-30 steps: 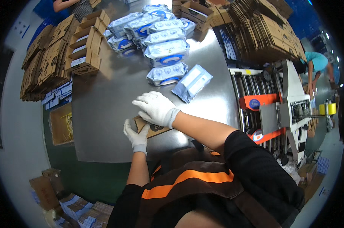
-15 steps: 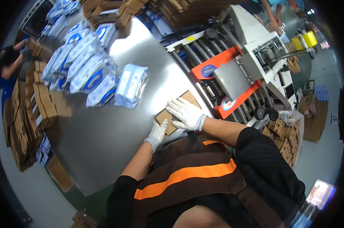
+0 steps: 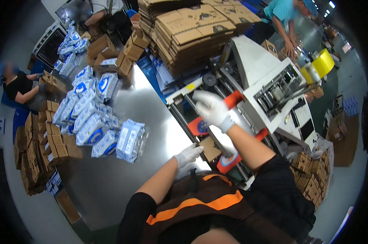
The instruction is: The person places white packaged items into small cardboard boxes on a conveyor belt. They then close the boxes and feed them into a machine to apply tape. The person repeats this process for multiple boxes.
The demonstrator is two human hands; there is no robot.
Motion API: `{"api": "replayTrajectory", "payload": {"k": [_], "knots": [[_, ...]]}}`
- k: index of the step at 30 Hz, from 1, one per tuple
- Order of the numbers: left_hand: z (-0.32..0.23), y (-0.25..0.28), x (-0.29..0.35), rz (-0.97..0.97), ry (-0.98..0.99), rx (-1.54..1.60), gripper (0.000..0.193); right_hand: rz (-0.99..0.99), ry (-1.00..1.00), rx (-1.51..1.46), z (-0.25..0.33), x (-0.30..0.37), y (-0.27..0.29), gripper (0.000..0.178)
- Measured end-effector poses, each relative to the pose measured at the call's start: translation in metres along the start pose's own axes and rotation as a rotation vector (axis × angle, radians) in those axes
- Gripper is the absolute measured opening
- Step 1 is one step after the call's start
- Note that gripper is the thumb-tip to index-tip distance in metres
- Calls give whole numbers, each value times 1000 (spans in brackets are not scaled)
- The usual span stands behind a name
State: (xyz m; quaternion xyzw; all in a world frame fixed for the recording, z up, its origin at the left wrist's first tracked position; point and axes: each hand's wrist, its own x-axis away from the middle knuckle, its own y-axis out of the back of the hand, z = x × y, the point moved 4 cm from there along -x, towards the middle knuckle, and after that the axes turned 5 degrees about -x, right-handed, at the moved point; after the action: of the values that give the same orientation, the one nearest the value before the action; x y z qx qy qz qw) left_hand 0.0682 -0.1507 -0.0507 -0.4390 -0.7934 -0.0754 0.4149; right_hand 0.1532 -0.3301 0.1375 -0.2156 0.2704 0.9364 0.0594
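A small brown cardboard box (image 3: 209,149) lies at the entry of a white carton-taping machine (image 3: 269,77) with rollers and orange side guides. My left hand (image 3: 188,156), in a white glove, has its fingers stretched out, the tips at the box's left edge. Over the machine's rollers, beyond the box, is my white-gloved right hand (image 3: 213,110). It is blurred, but thumb and fingers look apart and nothing shows in them. The metal table (image 3: 159,126) to the left bears several white-and-blue soft packs (image 3: 130,140).
Stacks of flattened cartons (image 3: 192,30) rise behind the machine. Open boxes (image 3: 110,61) stand at the table's far end, and more boxes (image 3: 49,142) line its left side. Other people work at far left, at the back and far right. Wrapped cartons (image 3: 312,175) stand at the right.
The cardboard box has gone from the table to the machine's rollers. My right hand has left the box and moved up over the machine; my left hand has shifted right. The view has turned.
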Motion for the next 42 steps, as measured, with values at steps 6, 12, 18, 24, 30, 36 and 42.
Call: {"api": "replayTrajectory", "payload": {"k": [6,12,18,24,30,36,42], "knots": [[-242,115,66,-820,-658,-418,62,-724,-188,316,-134,-204,161,63],[-394,142,43,-1117,-726,-712,82,-474,-553,149,-200,-254,184,47],[-392,144,40,-1230,-985,-547,78,-677,-180,-154,-180,-235,173,40],[-328,82,221,-1559,-1590,-889,36,-825,312,-831,26,-170,155,22],[-139,39,289,-1009,-1279,-130,31,-226,-229,-740,79,-72,25,21],[91,68,253,-969,-581,767,54,423,-440,-501,51,81,-111,58],[124,47,258,-1186,-880,352,33,314,-699,-597,45,116,-139,66]]}}
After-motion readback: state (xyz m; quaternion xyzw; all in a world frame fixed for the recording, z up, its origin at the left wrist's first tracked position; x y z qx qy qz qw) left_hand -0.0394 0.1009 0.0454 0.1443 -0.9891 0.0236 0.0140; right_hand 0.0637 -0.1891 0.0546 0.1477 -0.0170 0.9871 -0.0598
